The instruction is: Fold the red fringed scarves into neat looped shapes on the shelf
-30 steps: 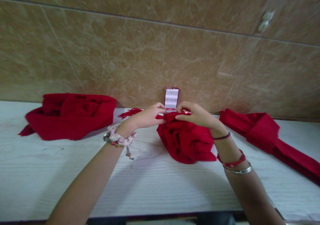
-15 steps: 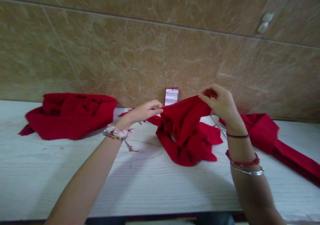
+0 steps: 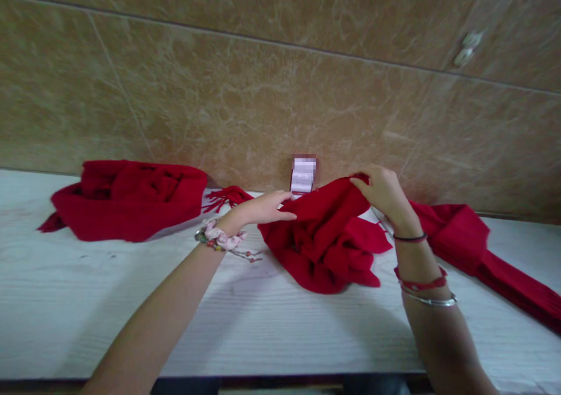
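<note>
Forearms converging from 7 and 5 o'clock, left hand [image 3: 265, 208] pinching crumpled red scarf [image 3: 324, 243] edge, right hand [image 3: 383, 190] gripping raised fold at 1 o'clock, white table [image 3: 131, 301].

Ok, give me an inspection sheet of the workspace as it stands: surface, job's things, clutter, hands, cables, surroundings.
Surface: white wood-grain table, a few faint dark specks at the left.
Job's things: bunched red scarf at the table's middle, its top edge lifted off the heap.
Clutter: crumpled red scarf pile at the left, fringe towards the middle; folded red scarf running off to the right; small phone propped against the wall, screen blurred.
Hands: left hand pinches the bunched scarf's left edge; right hand grips its raised top edge. Bracelets on both wrists.
Cables: nothing seen.
Surroundings: brown marbled tile wall; small pale fixture at the upper right.
</note>
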A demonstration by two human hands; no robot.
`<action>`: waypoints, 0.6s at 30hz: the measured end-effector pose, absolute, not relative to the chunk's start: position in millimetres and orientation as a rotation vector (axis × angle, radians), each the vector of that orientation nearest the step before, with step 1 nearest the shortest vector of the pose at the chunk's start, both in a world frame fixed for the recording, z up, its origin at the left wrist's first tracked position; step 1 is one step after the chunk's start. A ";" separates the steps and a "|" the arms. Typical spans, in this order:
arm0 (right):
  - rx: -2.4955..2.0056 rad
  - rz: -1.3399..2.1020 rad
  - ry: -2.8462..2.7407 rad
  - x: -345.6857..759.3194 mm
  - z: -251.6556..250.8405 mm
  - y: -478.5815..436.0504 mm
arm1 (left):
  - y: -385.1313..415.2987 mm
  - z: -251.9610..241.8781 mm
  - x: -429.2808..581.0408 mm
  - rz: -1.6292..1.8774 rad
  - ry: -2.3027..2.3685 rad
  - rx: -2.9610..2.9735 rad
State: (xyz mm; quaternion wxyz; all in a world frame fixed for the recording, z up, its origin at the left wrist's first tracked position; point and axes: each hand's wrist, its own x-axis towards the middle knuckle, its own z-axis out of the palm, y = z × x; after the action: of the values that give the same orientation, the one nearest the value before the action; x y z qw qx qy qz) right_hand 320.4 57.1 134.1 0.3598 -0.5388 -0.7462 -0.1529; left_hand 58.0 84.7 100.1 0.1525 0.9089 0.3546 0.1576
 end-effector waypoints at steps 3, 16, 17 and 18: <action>-1.407 -0.410 -1.884 327.8 133.9 59.2 | 87.4 105.0 50.8 0.478 1.214 2.688; -1.368 -0.534 -1.379 352.6 151.8 49.2 | 77.9 132.5 32.4 1.291 1.444 2.163; -1.360 -0.560 -1.360 352.5 152.5 48.2 | 73.9 139.9 27.4 1.378 1.356 2.032; -1.368 -0.578 -1.359 352.2 152.5 47.8 | 70.7 145.7 22.6 1.398 1.281 1.948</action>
State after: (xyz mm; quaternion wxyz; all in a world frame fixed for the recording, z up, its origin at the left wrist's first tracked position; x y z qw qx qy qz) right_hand 352.2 47.8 152.5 0.5347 -0.5743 -0.5705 -0.2426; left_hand 22.6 70.7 145.7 0.2100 0.7006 0.4607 0.5027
